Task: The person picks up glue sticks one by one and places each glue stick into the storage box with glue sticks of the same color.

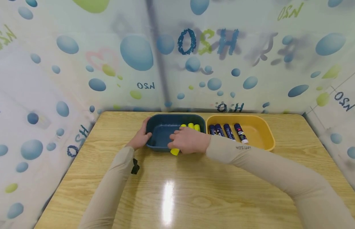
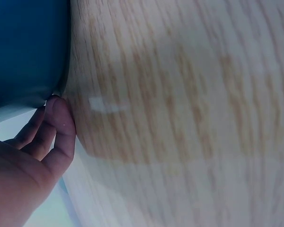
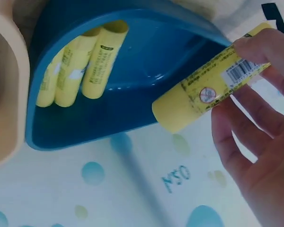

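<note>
My right hand (image 1: 189, 140) pinches a yellow glue stick (image 3: 208, 87) between thumb and fingers, tilted over the dark blue bin (image 3: 132, 106). Its barcode label shows in the right wrist view. Three more yellow glue sticks (image 3: 102, 64) lie side by side at the bin's right end, partly hidden by the right hand in the head view. At the opposite end, my left hand (image 1: 140, 137) holds the blue bin. Its curled fingers (image 2: 61, 120) touch the outer wall in the left wrist view.
A yellow bin (image 1: 259, 128) stands against the blue one on the right, with several dark blue glue sticks (image 1: 227, 130) inside. A small black object (image 1: 135, 167) shows beside the left sleeve. A printed curtain (image 1: 177, 73) hangs behind the wooden table (image 1: 206, 190).
</note>
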### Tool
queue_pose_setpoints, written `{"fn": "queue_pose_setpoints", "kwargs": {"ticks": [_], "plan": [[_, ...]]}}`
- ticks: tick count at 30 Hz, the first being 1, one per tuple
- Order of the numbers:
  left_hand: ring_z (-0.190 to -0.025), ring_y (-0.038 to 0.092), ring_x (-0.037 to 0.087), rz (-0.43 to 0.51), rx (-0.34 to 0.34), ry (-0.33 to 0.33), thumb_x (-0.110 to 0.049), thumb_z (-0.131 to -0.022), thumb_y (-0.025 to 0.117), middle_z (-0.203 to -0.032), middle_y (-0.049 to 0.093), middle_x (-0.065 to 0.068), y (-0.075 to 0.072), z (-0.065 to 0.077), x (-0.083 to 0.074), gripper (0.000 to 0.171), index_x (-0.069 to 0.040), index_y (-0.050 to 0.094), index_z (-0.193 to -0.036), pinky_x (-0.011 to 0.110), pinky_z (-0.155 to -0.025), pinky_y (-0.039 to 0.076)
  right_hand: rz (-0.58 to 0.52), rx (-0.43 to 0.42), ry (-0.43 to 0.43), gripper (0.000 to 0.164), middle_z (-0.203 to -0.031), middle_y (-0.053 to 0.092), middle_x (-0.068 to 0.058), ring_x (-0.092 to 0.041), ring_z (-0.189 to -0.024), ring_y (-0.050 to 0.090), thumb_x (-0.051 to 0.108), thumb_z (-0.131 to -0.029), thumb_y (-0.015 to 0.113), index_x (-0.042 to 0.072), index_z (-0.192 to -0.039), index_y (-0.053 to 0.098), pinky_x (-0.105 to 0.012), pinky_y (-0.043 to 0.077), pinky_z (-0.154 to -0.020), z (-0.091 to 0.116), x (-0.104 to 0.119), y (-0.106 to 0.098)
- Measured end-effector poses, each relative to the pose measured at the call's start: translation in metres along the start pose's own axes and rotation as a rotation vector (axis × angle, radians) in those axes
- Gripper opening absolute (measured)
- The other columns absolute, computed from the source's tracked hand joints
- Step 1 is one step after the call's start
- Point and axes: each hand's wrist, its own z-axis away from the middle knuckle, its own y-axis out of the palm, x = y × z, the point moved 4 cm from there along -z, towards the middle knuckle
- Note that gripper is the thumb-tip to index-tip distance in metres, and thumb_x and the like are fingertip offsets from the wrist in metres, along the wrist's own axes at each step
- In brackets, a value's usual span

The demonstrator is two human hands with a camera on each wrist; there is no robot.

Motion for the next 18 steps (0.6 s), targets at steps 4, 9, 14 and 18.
{"fn": "queue_pose_setpoints", "kwargs": {"ticks": [4, 9, 14, 18], "plan": [[-0.141, 0.009, 0.043, -0.011, -0.006, -0.02, 0.0, -0.094, 0.04, -0.157, 0.002, 0.024, 0.0, -0.001, 0.0, 0.072, -0.012, 0.004, -0.155, 0.056, -0.109, 0.016, -0.009, 0.021, 0.026, 0.027, -0.111, 0.063, -0.003, -0.022, -0.097, 0.057, 0.012, -0.094, 0.063, 0.021, -0.12, 0.067, -0.035, 0.046, -0.087, -0.007, -0.01, 0.005], [-0.141, 0.007, 0.044, -0.03, 0.007, -0.077, 0.007, -0.095, 0.038, -0.157, 0.0, 0.027, 0.001, 0.001, -0.008, 0.07, -0.005, 0.002, -0.154, 0.058, -0.109, 0.014, -0.017, 0.043, 0.063, 0.029, -0.117, 0.063, -0.004, -0.022, -0.101, 0.056, 0.014, -0.095, 0.063, 0.021, -0.123, 0.066, -0.035, 0.045, -0.087, -0.017, -0.021, 0.01], [-0.141, 0.004, 0.047, -0.007, 0.028, -0.097, 0.011, -0.094, 0.037, -0.155, -0.002, 0.031, -0.001, 0.011, -0.04, 0.067, 0.004, 0.002, -0.151, 0.058, -0.109, 0.013, -0.017, 0.072, 0.079, 0.032, -0.117, 0.063, -0.003, -0.022, -0.1, 0.056, 0.014, -0.092, 0.066, 0.02, -0.124, 0.066, -0.035, 0.044, -0.086, -0.026, -0.031, 0.018], [-0.141, 0.005, 0.046, -0.019, 0.019, -0.083, 0.01, -0.094, 0.037, -0.155, -0.001, 0.03, -0.001, 0.008, -0.036, 0.067, 0.003, 0.003, -0.151, 0.058, -0.109, 0.013, -0.041, 0.083, 0.087, 0.035, -0.118, 0.062, -0.002, -0.022, -0.1, 0.055, 0.013, -0.09, 0.069, 0.019, -0.125, 0.066, -0.034, 0.044, -0.086, -0.033, -0.038, 0.025]]}}
